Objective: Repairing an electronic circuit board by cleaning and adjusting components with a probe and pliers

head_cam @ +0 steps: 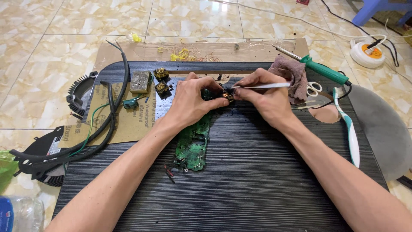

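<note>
A green circuit board (194,144) lies on a dark ribbed board (257,172). My left hand (193,101) presses on the circuit board's upper end and pinches a small brown component (228,96) there. My right hand (264,96) holds metal tweezers (265,86), whose tips touch that component. Both forearms reach in from the bottom of the view.
A green-handled soldering iron (319,66), a brown rag (294,73), scissors (315,89) and a white-and-teal toothbrush (349,129) lie to the right. Small transformers (161,81), a metal block (140,81), black cables (107,124), sandpaper (137,120) and a black fan part (79,92) sit to the left.
</note>
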